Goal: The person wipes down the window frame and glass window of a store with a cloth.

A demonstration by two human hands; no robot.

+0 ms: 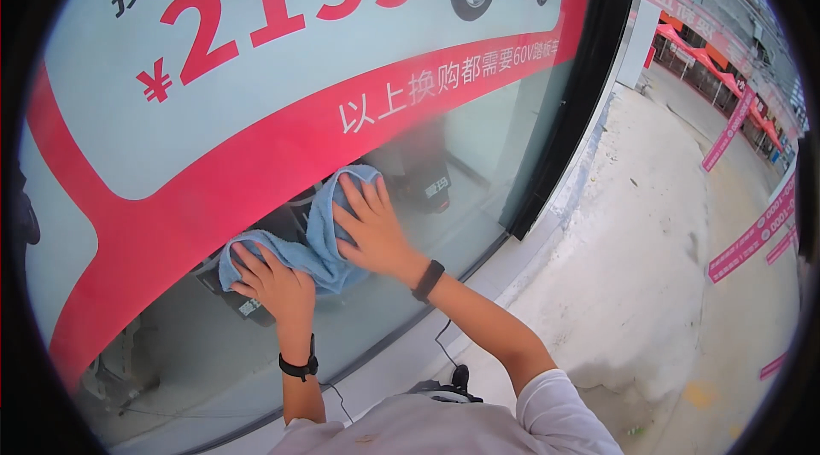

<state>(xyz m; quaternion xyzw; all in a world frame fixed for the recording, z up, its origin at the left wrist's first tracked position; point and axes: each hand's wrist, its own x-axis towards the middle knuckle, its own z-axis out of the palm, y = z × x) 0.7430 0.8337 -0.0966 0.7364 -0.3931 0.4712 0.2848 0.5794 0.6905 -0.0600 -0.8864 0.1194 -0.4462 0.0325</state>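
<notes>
A light blue cloth [321, 229] is pressed in folds against a large shop window [461, 237]. My left hand [278, 280] holds its left end to the glass, fingers spread over the fabric. Higher and to the right, my right hand [380, 229] keeps the other end against the pane, its fingers also spread. Between the two hands the cloth sags and bunches. Just above it runs the lower red band of a red and white poster [213, 203] with large printed figures and a picture of a scooter. Dark wristbands circle both wrists.
Dark scooter parts [424, 177] show behind the glass. A black frame [589, 88] edges the window at right, beside pale concrete ground [632, 224]. Farther right are pink banner strips [730, 131] and red canopies [717, 67]. A thin dark cable [441, 341] hangs near my body.
</notes>
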